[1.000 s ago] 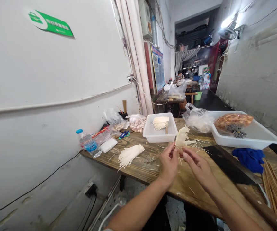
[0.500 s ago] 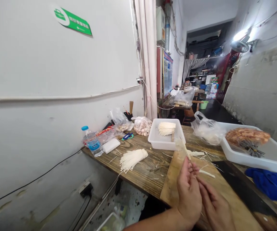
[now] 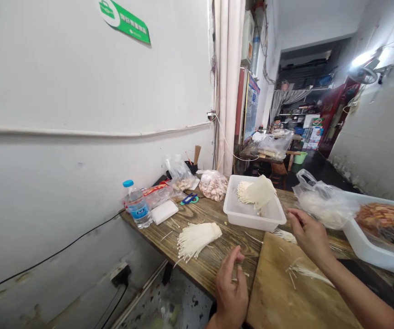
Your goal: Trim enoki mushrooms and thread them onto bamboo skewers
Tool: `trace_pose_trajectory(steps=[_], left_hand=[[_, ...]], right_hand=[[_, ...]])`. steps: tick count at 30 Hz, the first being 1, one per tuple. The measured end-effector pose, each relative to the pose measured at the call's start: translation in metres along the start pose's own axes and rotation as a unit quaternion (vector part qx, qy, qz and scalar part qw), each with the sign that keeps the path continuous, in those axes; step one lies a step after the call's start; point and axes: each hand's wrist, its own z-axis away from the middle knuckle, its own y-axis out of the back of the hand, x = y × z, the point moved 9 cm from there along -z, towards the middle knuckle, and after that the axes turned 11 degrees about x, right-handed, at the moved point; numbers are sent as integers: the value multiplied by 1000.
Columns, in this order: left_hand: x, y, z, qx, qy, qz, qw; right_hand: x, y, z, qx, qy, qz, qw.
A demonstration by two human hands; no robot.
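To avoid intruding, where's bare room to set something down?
The cutting board is bare between the left hand and mushroom scraps. So is most wood between the mushroom bundle and white tub. The bottle and bags crowd along the wall.

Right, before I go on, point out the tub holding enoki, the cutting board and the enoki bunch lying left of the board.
Tub (image 3: 250,221): head view, on its front wall.
Cutting board (image 3: 282,299): head view, on its bare wooden top.
Enoki bunch (image 3: 199,240): head view, on mid-stalks.
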Motion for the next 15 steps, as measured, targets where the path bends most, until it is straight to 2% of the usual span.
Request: trace_pose_trajectory(steps=[4, 7, 11, 15], left_hand=[[-21, -9, 12, -33, -26, 8, 999], [-35, -15, 23, -19, -21, 43, 999], [-60, -18, 31, 17, 44, 62, 997], [-69, -20, 35, 22, 69, 82, 994]], right_hand=[[5, -47, -41, -8, -30, -6, 1000], [18, -88, -62, -15, -88, -23, 996], [48, -137, -70, -19, -197, -54, 979], [66, -164, -68, -15, -253, -98, 962]])
